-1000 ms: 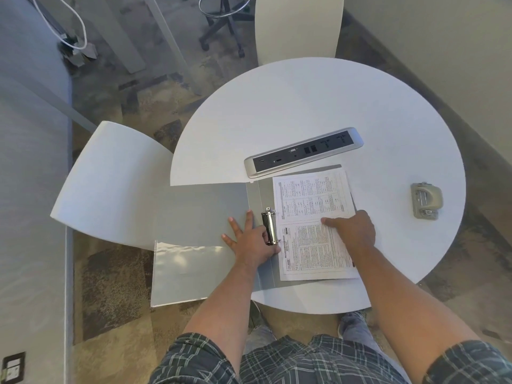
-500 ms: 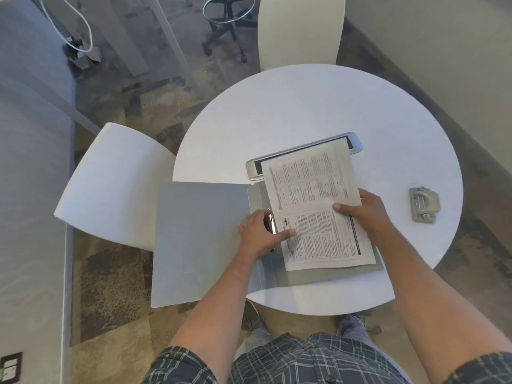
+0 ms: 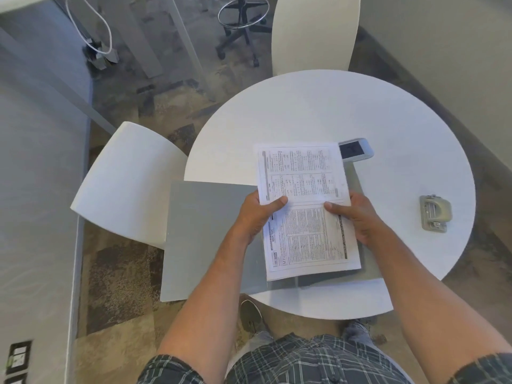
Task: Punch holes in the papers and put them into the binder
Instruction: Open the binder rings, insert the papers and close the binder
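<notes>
Right, both hands on the papers [image 3: 304,206], held above the open binder [image 3: 210,239]. Left hand [image 3: 256,214] pinches the stack's left edge, thumb on top of the sheet, fingers hidden underneath. Right hand [image 3: 357,217] pinches the right edge the same way, thumb on the printed face.

Papers: long axis runs away from the person, far end tipped slightly left, reaching over the desk's power strip [image 3: 356,151] and covering most of it. Print is turned sideways to the viewer. Only legible text is "MOCK TEST" near the stack's left edge, close to the left hand; a small boxed logo nearer the bottom-left corner looks like "MT", not sure. Rest is too small to read.

Binder lies open flat under the papers, grey inside faces up. Its left cover hangs off the desk [image 3: 318,112] edge, toward the white chair [image 3: 127,178]. Its rings are hidden behind the papers and left hand.

Hole punch [image 3: 435,214] sits on the desk well right of the binder, clear of the right hand. No label readable on it.
</notes>
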